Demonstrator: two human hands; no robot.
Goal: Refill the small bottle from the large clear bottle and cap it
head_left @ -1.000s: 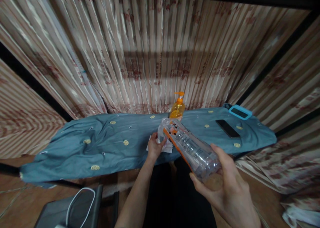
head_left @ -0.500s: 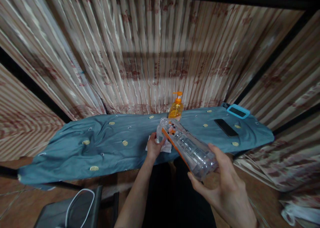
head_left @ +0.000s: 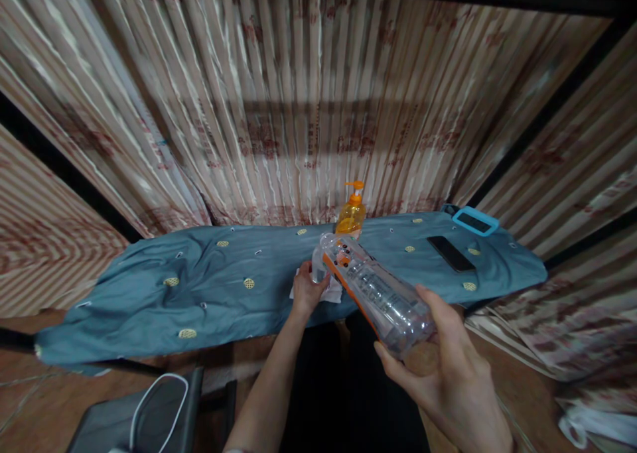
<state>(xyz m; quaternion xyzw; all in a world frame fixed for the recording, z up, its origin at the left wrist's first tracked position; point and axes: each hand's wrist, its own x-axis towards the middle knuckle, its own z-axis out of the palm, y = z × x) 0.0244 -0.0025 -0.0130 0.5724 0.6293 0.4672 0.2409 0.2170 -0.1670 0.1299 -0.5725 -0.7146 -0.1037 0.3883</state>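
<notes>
My right hand (head_left: 448, 360) grips the base of a clear plastic bottle (head_left: 383, 297) with an orange edge and printed markings. The bottle is tilted, its narrow end pointing up and left toward my left hand. My left hand (head_left: 307, 290) is closed around a clear, curved plastic piece (head_left: 318, 264) by the bottle's narrow end; its kind is hard to make out. Under my left fingers lies a white cloth or tissue (head_left: 331, 292), partly hidden. Just behind the bottle stands an orange pump bottle (head_left: 351, 215) with amber liquid, its lower part covered.
Blue patterned cloth (head_left: 269, 260) covers the narrow table. To the right lie a black phone (head_left: 450, 253) and a light-blue framed device (head_left: 475, 221). Striped curtains (head_left: 308, 121) hang behind. A dark stool (head_left: 149, 413) with a white cable stands lower left.
</notes>
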